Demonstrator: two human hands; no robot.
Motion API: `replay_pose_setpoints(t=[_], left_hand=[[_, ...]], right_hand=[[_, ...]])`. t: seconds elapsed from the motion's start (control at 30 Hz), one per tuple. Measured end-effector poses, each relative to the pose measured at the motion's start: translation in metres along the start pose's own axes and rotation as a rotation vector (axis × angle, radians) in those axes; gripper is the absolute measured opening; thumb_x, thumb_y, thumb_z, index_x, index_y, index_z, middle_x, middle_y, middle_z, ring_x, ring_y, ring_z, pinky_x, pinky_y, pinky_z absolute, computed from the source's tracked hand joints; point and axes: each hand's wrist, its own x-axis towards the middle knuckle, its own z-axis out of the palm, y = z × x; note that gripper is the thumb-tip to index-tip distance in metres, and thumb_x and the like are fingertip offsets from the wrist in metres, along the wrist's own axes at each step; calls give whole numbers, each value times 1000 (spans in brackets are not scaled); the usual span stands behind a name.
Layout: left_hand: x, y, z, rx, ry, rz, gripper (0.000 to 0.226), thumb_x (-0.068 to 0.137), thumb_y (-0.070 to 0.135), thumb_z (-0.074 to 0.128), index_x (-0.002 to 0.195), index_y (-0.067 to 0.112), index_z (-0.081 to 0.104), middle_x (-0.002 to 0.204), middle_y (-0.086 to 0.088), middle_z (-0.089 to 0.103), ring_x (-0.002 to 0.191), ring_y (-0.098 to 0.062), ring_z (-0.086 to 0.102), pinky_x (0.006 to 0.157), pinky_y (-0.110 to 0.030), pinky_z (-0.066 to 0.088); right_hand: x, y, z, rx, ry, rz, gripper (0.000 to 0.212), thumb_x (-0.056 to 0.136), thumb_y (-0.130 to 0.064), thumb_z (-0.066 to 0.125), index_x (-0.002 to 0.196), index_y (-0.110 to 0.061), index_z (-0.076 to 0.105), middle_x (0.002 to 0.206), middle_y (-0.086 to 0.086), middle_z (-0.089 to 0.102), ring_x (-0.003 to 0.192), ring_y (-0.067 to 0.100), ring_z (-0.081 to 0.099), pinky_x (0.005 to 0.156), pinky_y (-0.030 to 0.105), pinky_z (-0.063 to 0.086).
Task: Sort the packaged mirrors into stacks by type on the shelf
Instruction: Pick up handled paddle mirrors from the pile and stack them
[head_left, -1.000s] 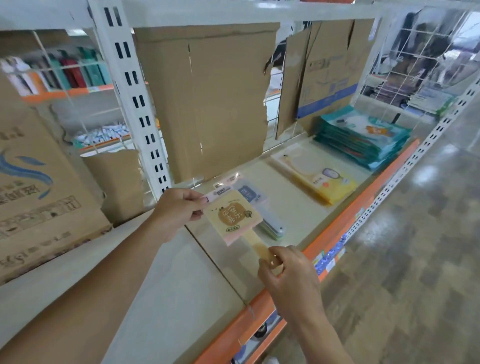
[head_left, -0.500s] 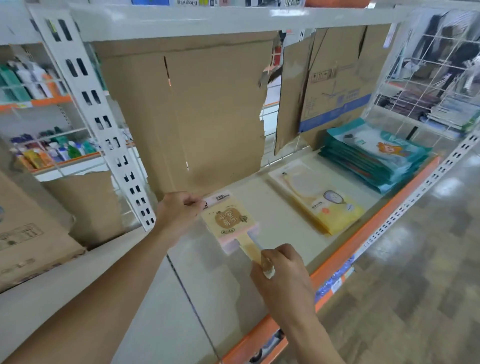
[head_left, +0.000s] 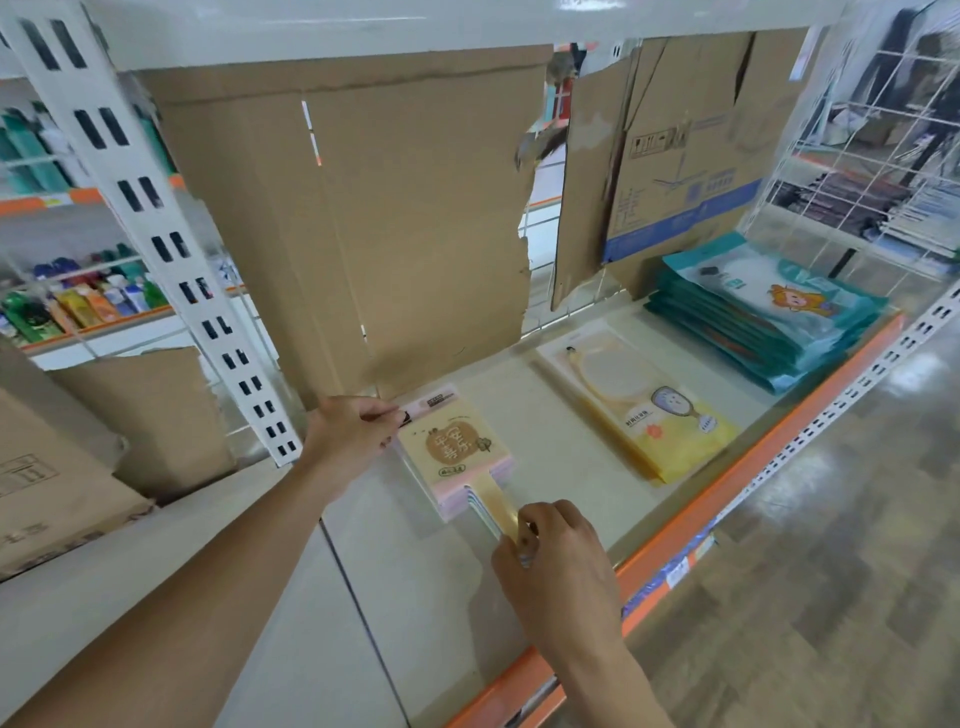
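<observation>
Hands: both on one item. Left hand (head_left: 349, 435) pinches the top hang-tab of the pink-and-cream packaged mirror (head_left: 451, 451); right hand (head_left: 550, 553) pinches the tip of its handle, fingers closed on it.

Item held: square-headed mirror, cream face with brown lettering, lying on or just over a small pile of like packs; pink and lilac edges show beneath it. Whether it has fully landed cannot be told.

Landmark: the pile, on the white shelf (head_left: 566, 447), just in front of the torn cardboard sheet (head_left: 395, 234).

Neighbours: yellow mirror pack (head_left: 654, 421) near the pile toward the wire end of the shelf; teal stack (head_left: 769, 312) beyond that, well apart from the pile.

Risks, as judged from where I stand:
- Slick wrappers; a release off-square would probably let the top pack skate off its fellows.
- Handles below look fanned, so the pile may lean and spill toward the orange shelf lip (head_left: 691, 514).
- Letting go at one end first could tip the pack up.
- Sideways drift would muddle it with the yellow type.
</observation>
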Motion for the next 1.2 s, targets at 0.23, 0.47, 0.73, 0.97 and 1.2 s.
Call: replay_pose_setpoints(t=[0.23,0.47,0.73,0.97,1.2], left_hand=[[-2,1,1,-61,-23,-20,7,88,11,66,94,13,67,73,-3,65,61,-11,56,57,-13,48],[-4,-2,-4,32,-4,-2,18,92,26,60,99,14,70,74,-2,64,66,-14,56,78,-35,54],[-43,15,-23,406,115,96,27,95,41,47,106,30,69,94,3,68,82,-9,60,63,-19,39],[-95,5,-50,533,259,102,35,94,35,53,124,20,61,123,3,62,107,-10,56,88,-18,36],[-174,-19,-86,632,517,-52,43,93,38,52,133,20,54,134,2,55,123,-12,50,101,-21,35]], right_hand=[[0,0,-1,1,-36,20,15,83,-28,53,72,-23,44,80,-7,45,77,16,44,51,16,28],[7,-2,-6,1,8,-46,32,87,-37,56,111,-16,62,98,-3,57,92,18,50,71,27,42],[39,-12,-12,-16,3,-172,34,88,-26,57,117,-10,61,116,5,61,103,27,55,86,37,47],[56,-35,0,51,-95,-393,32,81,-28,39,95,-11,63,96,4,63,92,28,58,80,38,50],[38,-89,24,171,-233,-587,51,82,-38,40,114,-5,64,118,16,64,112,36,58,95,47,47]])
